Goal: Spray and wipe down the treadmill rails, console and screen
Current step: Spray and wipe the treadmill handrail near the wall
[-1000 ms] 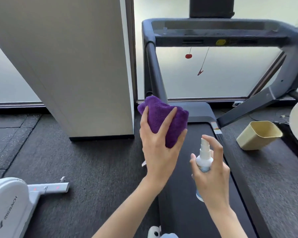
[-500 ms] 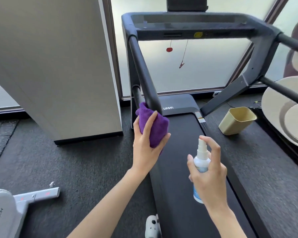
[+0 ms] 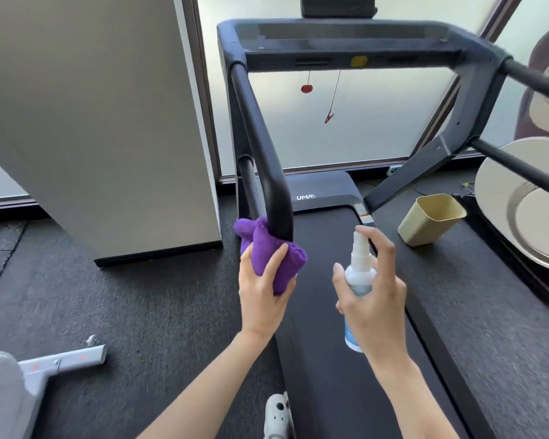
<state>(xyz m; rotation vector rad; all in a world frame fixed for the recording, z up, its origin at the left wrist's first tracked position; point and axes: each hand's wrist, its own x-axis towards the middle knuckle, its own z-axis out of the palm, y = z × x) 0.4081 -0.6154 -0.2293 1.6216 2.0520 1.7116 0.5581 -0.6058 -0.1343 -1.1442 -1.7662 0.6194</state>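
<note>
At the left edge I see a white machine point(image 3: 0, 394), cut off by the frame, with a grey bar reaching out over the dark floor mat. Beyond it stands a wide pale pillar point(image 3: 86, 122).

My left hand point(image 3: 262, 289) is wrapped around a bunched purple cloth point(image 3: 268, 248), fingers curled over its near side and thumb on its right. The cloth touches the near end of the treadmill's left rail point(image 3: 267, 160), tucked against its underside; I cannot see how much cloth lies behind the rail. The palm side of the hand is hidden from me.

Near the bottom edge a white shoe point(image 3: 278, 413) shows partly, cropped by the frame.

My right hand point(image 3: 373, 305) grips a small white spray bottle point(image 3: 358, 274) upright over the black belt point(image 3: 327, 359), fingers closed around its body and the forefinger arched over the top of the nozzle. The hand covers most of the label, so I cannot read it.

Far ahead, the console point(image 3: 346, 42) spans the two rails, with a dark screen point(image 3: 338, 6) above it cut off at the top. A red clip on a cord point(image 3: 329, 117) hangs below the console.

Right of the belt, a beige bin point(image 3: 431, 220) lies tilted on the mat. The right rail point(image 3: 533, 79) runs out of frame, blurred, across round pale discs point(image 3: 533, 210) I cannot identify.
</note>
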